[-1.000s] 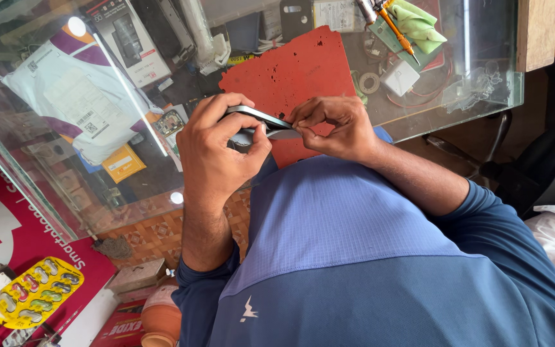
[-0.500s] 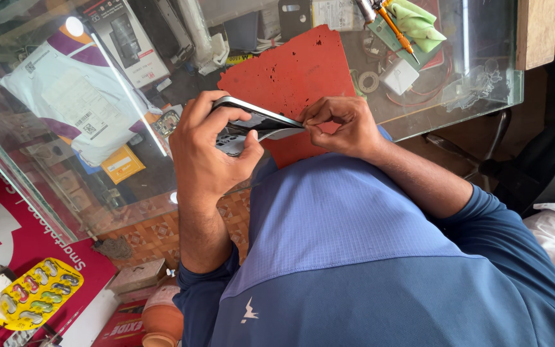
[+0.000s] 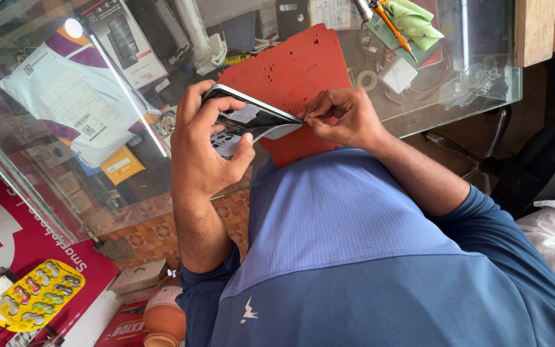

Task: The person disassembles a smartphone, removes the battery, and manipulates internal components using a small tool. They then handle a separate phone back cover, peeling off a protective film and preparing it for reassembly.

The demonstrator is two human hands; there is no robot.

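Surface: glass counter (image 3: 483, 90) over a display case; patterned orange tile floor (image 3: 155, 238) below. On the glass I count one red mat (image 3: 290, 71), one white charger block (image 3: 398, 74), one green cloth (image 3: 415, 19). One dark smartphone (image 3: 252, 115), held tilted above the mat's near edge, casing parted. Left hand (image 3: 203, 148) clasps the phone body. Right hand (image 3: 342, 115) pinches closed at its right edge; what it pinches I cannot tell.

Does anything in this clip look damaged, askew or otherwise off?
Yes. The phone in the left hand is split open: its back panel gapes from the body at the edge where the right hand pinches. The red mat on the glass counter is pocked with dark spots and holes.
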